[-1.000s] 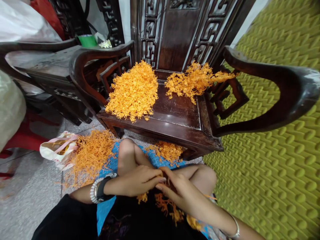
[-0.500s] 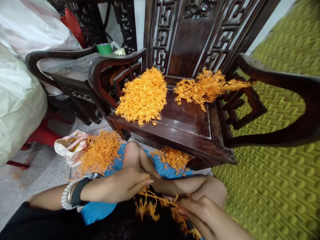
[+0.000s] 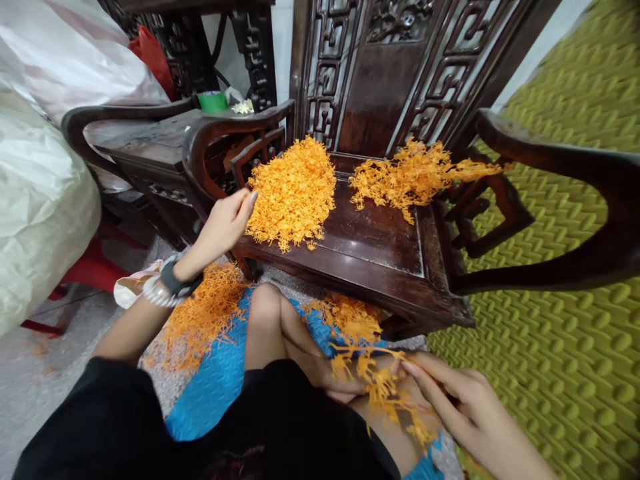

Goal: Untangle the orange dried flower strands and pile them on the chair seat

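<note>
My left hand point(image 3: 227, 223), with a dark band and a pale coil on its wrist, reaches to the left edge of a heap of small orange plastic pieces point(image 3: 295, 193) on the chair seat. Its fingers are pinched together, and whatever they hold is hidden. Over my lap my right hand point(image 3: 453, 393) is closed on an orange plastic stem with sprigs point(image 3: 380, 383), which points left and has branched bits dangling from it. A tangled bundle of orange sprigs point(image 3: 405, 173) lies on the right of the seat, reaching the armrest.
A dark carved wooden chair point(image 3: 370, 230) stands before my bent legs. Thin orange stems point(image 3: 205, 320) lie on the floor at left beside a white bag point(image 3: 127, 290). More orange sprigs point(image 3: 350, 317) rest on the blue mat point(image 3: 210, 393). Large white sacks point(image 3: 40, 200) stand far left.
My left hand has moved from my lap up and forward to the orange heap. My right hand has shifted slightly right and up, still holding the orange stem.
</note>
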The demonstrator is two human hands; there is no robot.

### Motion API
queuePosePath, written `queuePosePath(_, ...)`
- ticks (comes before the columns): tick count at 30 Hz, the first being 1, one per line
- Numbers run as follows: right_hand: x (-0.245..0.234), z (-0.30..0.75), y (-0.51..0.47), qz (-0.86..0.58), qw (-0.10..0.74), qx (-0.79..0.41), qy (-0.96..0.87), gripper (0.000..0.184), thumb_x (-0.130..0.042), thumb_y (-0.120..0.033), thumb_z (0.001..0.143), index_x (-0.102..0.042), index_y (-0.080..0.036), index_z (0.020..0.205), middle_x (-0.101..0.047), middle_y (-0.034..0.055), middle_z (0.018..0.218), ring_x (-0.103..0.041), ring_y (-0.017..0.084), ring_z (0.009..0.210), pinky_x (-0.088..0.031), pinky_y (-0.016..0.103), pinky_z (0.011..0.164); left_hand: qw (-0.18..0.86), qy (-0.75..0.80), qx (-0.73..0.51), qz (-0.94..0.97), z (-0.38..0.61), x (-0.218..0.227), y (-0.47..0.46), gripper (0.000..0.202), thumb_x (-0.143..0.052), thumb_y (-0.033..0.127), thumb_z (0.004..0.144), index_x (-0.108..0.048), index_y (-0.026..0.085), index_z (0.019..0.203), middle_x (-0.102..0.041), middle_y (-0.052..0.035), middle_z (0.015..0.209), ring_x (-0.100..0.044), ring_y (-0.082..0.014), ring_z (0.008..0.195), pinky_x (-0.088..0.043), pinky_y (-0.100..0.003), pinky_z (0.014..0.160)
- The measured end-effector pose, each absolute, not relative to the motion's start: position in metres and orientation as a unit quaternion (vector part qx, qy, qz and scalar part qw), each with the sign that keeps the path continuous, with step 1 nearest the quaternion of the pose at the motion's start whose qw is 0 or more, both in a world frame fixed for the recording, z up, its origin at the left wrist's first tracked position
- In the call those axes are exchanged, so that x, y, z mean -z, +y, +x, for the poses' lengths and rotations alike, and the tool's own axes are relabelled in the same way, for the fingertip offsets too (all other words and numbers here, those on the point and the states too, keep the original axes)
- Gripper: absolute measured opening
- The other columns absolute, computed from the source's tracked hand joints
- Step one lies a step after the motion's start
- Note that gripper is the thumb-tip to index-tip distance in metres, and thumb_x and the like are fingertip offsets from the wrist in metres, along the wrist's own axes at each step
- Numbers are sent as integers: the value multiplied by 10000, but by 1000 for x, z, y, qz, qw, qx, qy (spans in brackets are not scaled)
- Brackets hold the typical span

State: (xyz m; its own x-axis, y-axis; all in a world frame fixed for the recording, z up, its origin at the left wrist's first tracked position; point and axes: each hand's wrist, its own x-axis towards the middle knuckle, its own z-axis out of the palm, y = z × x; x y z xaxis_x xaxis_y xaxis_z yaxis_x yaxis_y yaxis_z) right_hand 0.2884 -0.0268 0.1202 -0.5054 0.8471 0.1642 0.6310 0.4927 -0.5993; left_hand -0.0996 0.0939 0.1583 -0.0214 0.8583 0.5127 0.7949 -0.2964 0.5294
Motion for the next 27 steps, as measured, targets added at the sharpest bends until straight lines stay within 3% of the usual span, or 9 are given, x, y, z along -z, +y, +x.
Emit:
queuePosePath(4, -108, 271, -20, -448, 240, -277, -816, 368, -429, -370, 971, -685, -163, 806, -643, 13, 592, -577, 122, 465, -457, 190, 486, -36, 598, -500, 625, -97, -159, 195, 388, -381, 287, 988, -351, 198, 612, -384, 14, 580, -404, -123, 563, -336, -269, 601)
queuePosePath(6, -104, 270, -18, -450, 246, -288, -808, 363, -422, -357, 975, -665, -161, 790, -614, 1, 575, -545, 112, 456, -428, 187, 469, -43, 603, -526, 598, -94, -160, 240, 373, -353, 293, 1001, -446, 188, 656, -449, -9, 621, -487, -146, 625, -388, -278, 666)
queuePosePath(11, -100, 272, -12, -474, 259, -280, -794, 374, -416, -367, 975, -667, -157, 794, -588, -4, 559, -525, 112, 461, -424, 189, 469, -44, 649, -424, 631, -85, -157, 308, 322, -364, 325, 978, -630, 162, 1054, -619, -130, 946, -580, -284, 958, -416, -407, 889)
queuePosePath(16, -100, 273, -5, -492, 277, -286, -774, 414, -440, -418, 959, -691, -158, 758, -608, 9, 567, -544, 124, 484, -456, 188, 478, 3, 670, -356, 652, -84, -139, 328, 272, -551, 335, 847, -730, 134, 885, -616, -207, 1090, -455, -427, 1160, -363, -549, 970)
queuePosePath(19, -98, 273, -1, -494, 279, -295, -769, 419, -455, -437, 951, -698, -155, 760, -600, 7, 556, -536, 123, 478, -449, 183, 457, 8, 650, -383, 656, -86, -132, 328, 318, -460, 321, 902, -724, 145, 891, -581, -176, 1238, -420, -377, 1225, -294, -538, 1053)
queuePosePath(22, -96, 272, 1, -493, 271, -305, -768, 412, -460, -427, 954, -697, -148, 766, -614, 12, 586, -530, 115, 483, -449, 177, 461, 27, 626, -420, 657, -87, -131, 327, 263, -488, 197, 864, -687, 158, 1033, -611, -125, 1223, -498, -274, 1168, -311, -438, 1080)
queuePosePath(27, -95, 269, -2, -484, 268, -311, -773, 405, -462, -419, 955, -706, -145, 782, -631, 17, 615, -544, 119, 509, -472, 180, 493, 94, 621, -469, 621, -85, -131, 331, 318, -465, 125, 818, -623, 119, 1094, -668, -109, 1096, -616, -194, 952, -479, -316, 874)
